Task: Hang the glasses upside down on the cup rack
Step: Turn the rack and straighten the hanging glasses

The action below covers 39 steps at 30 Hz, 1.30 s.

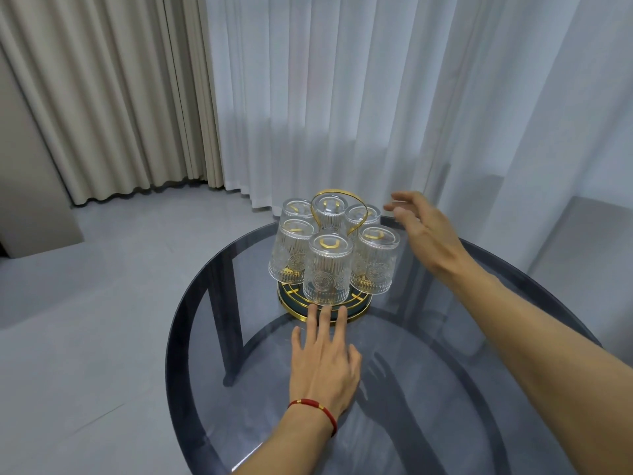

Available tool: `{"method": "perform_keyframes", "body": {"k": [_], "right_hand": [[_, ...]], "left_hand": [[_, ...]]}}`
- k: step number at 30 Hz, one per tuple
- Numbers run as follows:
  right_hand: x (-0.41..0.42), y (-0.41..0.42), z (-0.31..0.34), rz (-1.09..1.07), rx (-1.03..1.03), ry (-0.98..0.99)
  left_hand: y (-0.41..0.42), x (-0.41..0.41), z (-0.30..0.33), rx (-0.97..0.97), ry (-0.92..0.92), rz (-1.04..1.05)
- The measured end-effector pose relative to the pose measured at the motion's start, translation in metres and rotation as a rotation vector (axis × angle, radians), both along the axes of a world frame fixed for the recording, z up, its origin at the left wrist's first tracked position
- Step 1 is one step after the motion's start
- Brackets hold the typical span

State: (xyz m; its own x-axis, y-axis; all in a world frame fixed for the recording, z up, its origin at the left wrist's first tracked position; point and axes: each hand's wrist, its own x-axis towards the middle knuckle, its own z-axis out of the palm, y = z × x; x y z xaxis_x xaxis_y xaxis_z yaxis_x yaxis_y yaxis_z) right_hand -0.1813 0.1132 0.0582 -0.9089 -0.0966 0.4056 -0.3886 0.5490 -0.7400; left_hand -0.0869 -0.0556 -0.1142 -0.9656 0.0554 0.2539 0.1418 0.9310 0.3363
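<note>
A gold-wire cup rack [359, 305] with a dark round base and a looped handle stands on the round smoked-glass table [428, 389]. Several clear embossed glasses [327, 269] hang upside down on its prongs, all around the handle. My left hand [323, 365], with a red cord at the wrist, lies flat on the table with its fingertips touching the rack's base at the front. My right hand [423, 228] hovers open to the right of the rack, near the back right glass, holding nothing.
White sheer curtains [376, 97] hang right behind the table, beige drapes [113, 97] to the left. The table's edge curves close behind the rack. A grey floor lies to the left. Dark table legs show through the glass top.
</note>
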Motion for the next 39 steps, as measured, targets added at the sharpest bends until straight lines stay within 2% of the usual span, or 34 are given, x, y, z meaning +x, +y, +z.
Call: {"method": "perform_keyframes", "body": {"k": [5, 9, 15, 27, 39], "right_hand": [[-0.033, -0.018, 0.015, 0.105, -0.106, -0.254], [-0.049, -0.024, 0.013, 0.120, -0.008, -0.347], [-0.054, -0.013, 0.008, 0.157, 0.106, -0.277], [-0.060, -0.007, 0.011, 0.084, 0.369, -0.190], [-0.057, -0.008, 0.009, 0.080, 0.445, -0.114]], "left_hand": [[0.000, 0.001, 0.000, -0.003, 0.038, 0.018], [0.001, 0.000, 0.000, -0.015, 0.033, 0.017], [0.001, 0.000, 0.000, 0.002, 0.043, 0.015], [0.000, -0.001, -0.002, 0.019, 0.037, 0.014], [0.001, -0.002, -0.002, 0.024, 0.039, 0.019]]}}
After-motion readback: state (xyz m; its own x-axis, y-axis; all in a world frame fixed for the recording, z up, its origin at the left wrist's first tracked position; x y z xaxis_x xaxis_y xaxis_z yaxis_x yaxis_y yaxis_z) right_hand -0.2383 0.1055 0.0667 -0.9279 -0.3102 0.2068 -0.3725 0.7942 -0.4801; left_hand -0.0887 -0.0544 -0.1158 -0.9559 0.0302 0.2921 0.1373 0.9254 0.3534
